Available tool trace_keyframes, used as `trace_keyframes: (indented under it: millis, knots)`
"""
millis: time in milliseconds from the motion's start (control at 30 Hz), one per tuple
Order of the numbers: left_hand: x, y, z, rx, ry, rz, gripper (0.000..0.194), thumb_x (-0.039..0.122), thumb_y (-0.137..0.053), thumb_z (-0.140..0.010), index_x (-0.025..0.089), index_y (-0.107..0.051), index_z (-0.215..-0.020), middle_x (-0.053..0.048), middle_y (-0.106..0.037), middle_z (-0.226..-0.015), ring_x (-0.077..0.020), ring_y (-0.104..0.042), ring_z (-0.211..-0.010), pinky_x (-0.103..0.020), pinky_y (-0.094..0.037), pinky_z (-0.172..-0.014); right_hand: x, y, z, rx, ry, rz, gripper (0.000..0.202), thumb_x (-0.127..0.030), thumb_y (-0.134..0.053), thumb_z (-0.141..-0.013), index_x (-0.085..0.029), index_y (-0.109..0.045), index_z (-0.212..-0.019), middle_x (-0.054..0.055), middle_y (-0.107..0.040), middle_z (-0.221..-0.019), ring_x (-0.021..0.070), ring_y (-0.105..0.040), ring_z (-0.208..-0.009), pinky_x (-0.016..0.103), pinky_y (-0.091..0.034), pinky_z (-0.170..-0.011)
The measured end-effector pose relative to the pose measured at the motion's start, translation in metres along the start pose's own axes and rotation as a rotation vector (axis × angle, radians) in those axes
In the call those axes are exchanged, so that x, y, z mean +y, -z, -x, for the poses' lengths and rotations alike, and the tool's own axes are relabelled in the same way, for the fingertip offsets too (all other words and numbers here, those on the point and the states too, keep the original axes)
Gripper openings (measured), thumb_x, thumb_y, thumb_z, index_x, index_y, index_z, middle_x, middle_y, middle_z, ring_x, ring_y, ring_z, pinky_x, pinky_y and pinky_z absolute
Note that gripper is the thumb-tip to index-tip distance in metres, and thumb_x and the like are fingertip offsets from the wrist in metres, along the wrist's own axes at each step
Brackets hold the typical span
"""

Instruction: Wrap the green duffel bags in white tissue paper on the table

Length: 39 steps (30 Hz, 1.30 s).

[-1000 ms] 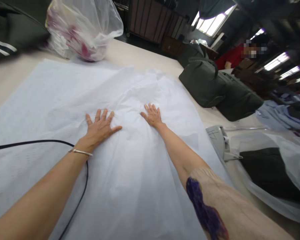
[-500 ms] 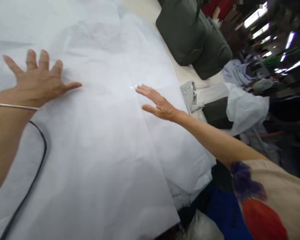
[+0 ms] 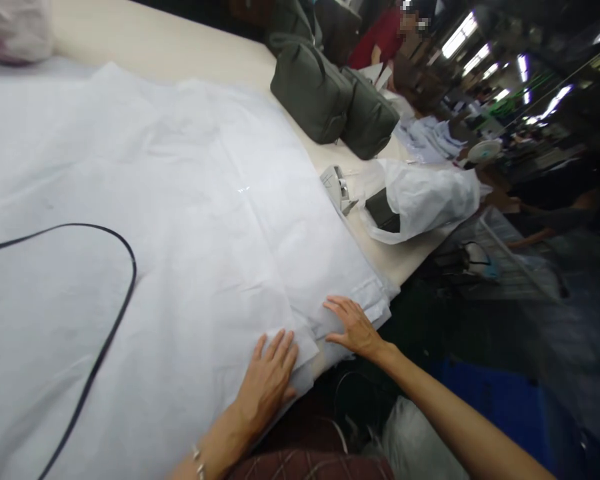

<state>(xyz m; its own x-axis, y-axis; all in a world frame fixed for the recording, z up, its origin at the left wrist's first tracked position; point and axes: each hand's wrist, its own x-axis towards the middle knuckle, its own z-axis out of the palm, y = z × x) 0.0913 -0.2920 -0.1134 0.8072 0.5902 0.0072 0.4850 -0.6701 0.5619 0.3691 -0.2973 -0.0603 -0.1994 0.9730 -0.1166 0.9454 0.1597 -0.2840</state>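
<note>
A large white sheet (image 3: pixel 180 280), wrinkled in places, covers much of the table. My left hand (image 3: pixel 269 373), with a bracelet at the wrist, lies on the sheet close to its near edge, fingers stretched out. To its right, my right hand (image 3: pixel 356 328) rests at the folded, layered corner of the sheet, its thumb apart from its fingers. Neither hand grips anything I can see. A black cord (image 3: pixel 133 267) curves across the sheet on the left. A small shiny spot, perhaps tape, shows near the sheet's seam.
Two dark green bags (image 3: pixel 310 93) stand at the table's far side. A white plastic bag (image 3: pixel 430 197) with something dark inside, and a white-grey device (image 3: pixel 334 187), lie on the right. A person in red (image 3: pixel 380 37) is beyond. The table edge (image 3: pixel 405 267) drops off at right.
My left hand has moved from the far left to the near edge. My right hand has come down and nearer, to the corner. The view has shifted, with more of the table showing.
</note>
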Motion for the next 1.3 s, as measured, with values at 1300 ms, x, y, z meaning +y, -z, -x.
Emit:
trace_keyframes:
  millis: [1300]
  knots:
    - [0.036,0.063,-0.002,0.586,0.362,0.301,0.011,0.025,-0.052,-0.09,0.022,-0.061,-0.084,-0.006,-0.066,-0.105,-0.0179,-0.061,-0.099,-0.031,-0.05,-0.087,-0.025,0.0,-0.013,0.215,0.588,-0.277,0.005,-0.029,-0.065,-0.088,-0.026,-0.069,-0.088,0.003,-0.073,-0.101,0.0227,-0.059,-0.108,0.044,-0.037,-0.099]
